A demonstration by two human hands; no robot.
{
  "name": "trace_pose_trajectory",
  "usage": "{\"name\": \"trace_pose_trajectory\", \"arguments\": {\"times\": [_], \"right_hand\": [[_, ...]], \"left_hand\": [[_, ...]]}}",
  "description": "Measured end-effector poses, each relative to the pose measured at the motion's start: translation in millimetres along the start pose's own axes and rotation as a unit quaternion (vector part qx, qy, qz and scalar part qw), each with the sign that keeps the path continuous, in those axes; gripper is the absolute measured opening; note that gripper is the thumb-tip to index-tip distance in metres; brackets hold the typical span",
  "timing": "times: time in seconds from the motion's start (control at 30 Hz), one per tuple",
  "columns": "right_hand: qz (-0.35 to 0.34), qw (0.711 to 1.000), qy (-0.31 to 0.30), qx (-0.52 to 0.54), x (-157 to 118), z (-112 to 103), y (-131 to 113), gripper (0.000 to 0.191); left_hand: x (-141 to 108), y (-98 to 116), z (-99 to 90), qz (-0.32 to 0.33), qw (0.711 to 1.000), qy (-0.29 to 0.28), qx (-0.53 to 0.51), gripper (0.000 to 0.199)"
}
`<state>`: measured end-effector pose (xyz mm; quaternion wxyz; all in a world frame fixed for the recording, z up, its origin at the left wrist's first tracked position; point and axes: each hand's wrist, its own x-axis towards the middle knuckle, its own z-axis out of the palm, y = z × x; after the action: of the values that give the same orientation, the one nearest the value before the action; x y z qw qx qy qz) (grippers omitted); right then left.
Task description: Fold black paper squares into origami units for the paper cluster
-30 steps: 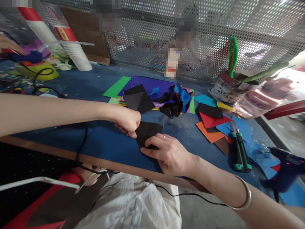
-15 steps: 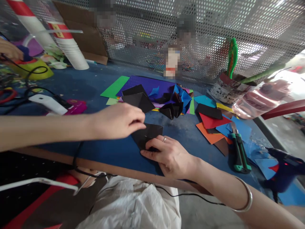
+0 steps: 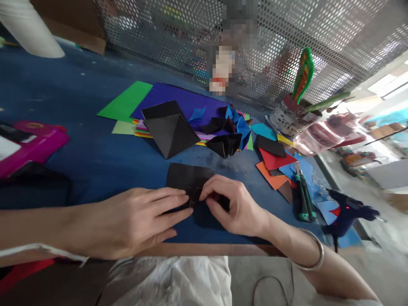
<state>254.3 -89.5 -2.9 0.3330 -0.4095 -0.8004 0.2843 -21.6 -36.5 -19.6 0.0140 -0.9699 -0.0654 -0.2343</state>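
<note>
Over on the blue tabletop [image 3: 105,168], folded pieces [image 3: 225,144] look done, while the black paper [image 3: 188,175] near the front seems only part-folded, the right hand [image 3: 234,204] pinching its edge, the left hand [image 3: 143,216] touching it with fingers outstretched.

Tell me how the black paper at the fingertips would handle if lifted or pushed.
The black paper looks thin, so it should be light. It is probably fairly stiff, as its far part lies flat. Pushed, it may buckle: the left hand rests on its near side.
</note>
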Motion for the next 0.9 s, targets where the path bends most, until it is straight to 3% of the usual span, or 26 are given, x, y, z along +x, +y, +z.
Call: {"name": "trace_pose_trajectory", "arguments": {"times": [0.17, 0.43, 0.57, 0.9], "right_hand": [[0.08, 0.996, -0.027, -0.035, 6.9, 4.2, -12.6, 0.008], [0.16, 0.976, -0.059, -0.132, 13.7, 10.1, -19.7, 0.019], [0.218, 0.956, -0.052, -0.188, 19.5, 6.2, -21.3, 0.035], [0.21, 0.961, -0.041, -0.173, 21.3, -2.2, -13.1, 0.04]], "left_hand": [[-2.7, 1.5, 1.6, -0.009, 1.0, 0.002, -0.029, 0.04], [-24.5, 7.5, 25.1, -0.055, 0.994, 0.027, -0.092, 0.047], [-25.9, 9.5, 30.2, -0.056, 0.992, 0.042, -0.106, 0.055], [-22.9, 13.4, 25.7, -0.087, 0.99, 0.029, -0.108, 0.056]]}}
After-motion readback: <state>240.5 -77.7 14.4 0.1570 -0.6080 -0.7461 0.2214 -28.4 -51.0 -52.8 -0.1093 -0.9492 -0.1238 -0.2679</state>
